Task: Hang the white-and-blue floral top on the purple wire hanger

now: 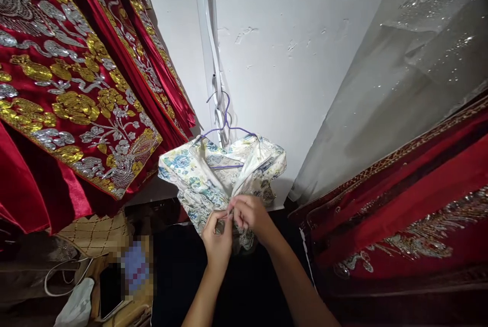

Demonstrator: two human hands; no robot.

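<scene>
Hands: two; left hand [218, 239] and right hand [249, 215] touch each other, fingertips of both pinched shut on the front opening of the floral garment [202, 177].
Floral garment: one, white with blue print, directly above the hands, hung against the white wall [290, 37].
Hanger: one purple wire hanger [227, 122], inside the garment's shoulders.
Edges: red embroidered robes [57, 88] crowd the left, layers uncountable; one red robe [404, 205] and one grey sequinned cloth [412, 62] close the right.
Open room: narrow wall strip between them.
</scene>
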